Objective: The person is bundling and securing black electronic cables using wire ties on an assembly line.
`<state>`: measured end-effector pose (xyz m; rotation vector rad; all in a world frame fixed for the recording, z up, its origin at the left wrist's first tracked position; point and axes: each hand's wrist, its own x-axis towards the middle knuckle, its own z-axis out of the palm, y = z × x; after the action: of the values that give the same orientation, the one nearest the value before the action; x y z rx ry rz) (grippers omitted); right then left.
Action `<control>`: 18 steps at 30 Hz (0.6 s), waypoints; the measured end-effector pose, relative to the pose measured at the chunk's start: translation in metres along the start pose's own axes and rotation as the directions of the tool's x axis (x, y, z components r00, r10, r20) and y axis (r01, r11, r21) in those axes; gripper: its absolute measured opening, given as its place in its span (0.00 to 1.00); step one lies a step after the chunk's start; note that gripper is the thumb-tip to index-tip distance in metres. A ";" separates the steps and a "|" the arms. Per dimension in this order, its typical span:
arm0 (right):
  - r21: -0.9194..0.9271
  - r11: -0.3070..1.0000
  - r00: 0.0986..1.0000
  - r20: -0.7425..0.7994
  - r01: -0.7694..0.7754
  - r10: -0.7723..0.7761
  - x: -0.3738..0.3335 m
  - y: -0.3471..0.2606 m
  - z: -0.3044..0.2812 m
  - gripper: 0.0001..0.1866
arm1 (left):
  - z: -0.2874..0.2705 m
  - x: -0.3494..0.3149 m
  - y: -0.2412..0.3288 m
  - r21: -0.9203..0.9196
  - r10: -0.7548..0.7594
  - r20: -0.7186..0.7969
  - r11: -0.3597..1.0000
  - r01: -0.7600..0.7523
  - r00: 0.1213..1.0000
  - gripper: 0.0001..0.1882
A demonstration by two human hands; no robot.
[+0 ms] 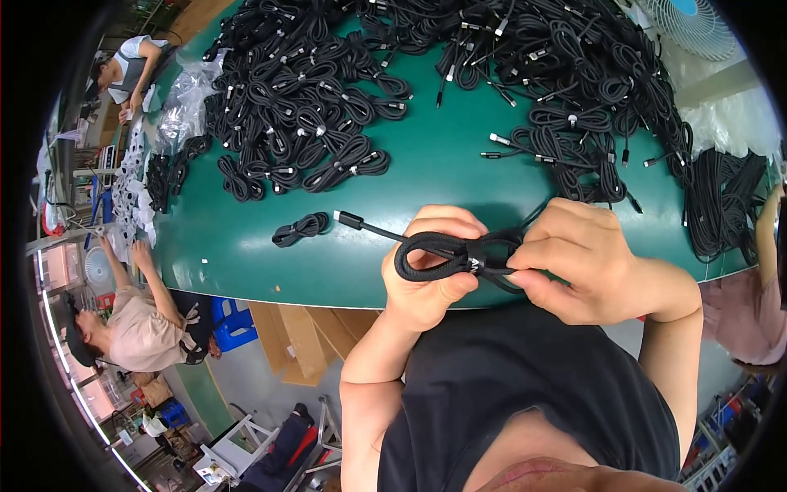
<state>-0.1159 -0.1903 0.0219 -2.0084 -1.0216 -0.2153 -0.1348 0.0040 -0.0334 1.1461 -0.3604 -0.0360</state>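
Between my two hands is a coiled black braided charging cable (434, 256), with a black strap (475, 257) around its middle. One end of it, a plug with a pale metal tip (349, 220), sticks out to the left. My left hand (426, 283) is closed around the left loop, thumb against the strap. On the right side, my right hand (574, 262) pinches the coil near the strap with thumb and fingers. Its fingers partly hide the right loop. A single bundled cable (301, 230) lies on the green table (221, 238) to the left of my hands.
Large heaps of bundled black cables (303, 107) cover the far side, with more piled at far right (566, 74). Loose cable lengths (721, 205) hang by the right edge. A fan (693, 25) stands at the back right. Co-workers sit at left and right. Cardboard boxes (299, 340) stand below the table edge.
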 end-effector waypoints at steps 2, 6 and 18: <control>0.045 0.998 0.999 0.008 -0.037 0.037 -0.005 -0.002 0.003 0.09 | 0.002 -0.005 -0.006 -0.057 -0.016 -0.014 0.998 0.015 1.000 0.21; 0.008 0.997 0.997 0.010 -0.073 0.072 -0.013 -0.005 0.013 0.08 | 0.005 -0.012 -0.011 -0.119 -0.183 -0.010 0.976 0.180 0.983 0.20; 0.011 0.992 0.989 0.072 -0.128 0.127 -0.016 0.008 0.013 0.07 | 0.003 -0.020 -0.021 -0.064 -0.139 -0.099 0.989 0.133 0.985 0.19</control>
<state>-0.1230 -0.1922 0.0016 -2.0711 -0.9314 -0.0669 -0.1515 -0.0028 -0.0565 1.1097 -0.1872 -0.1058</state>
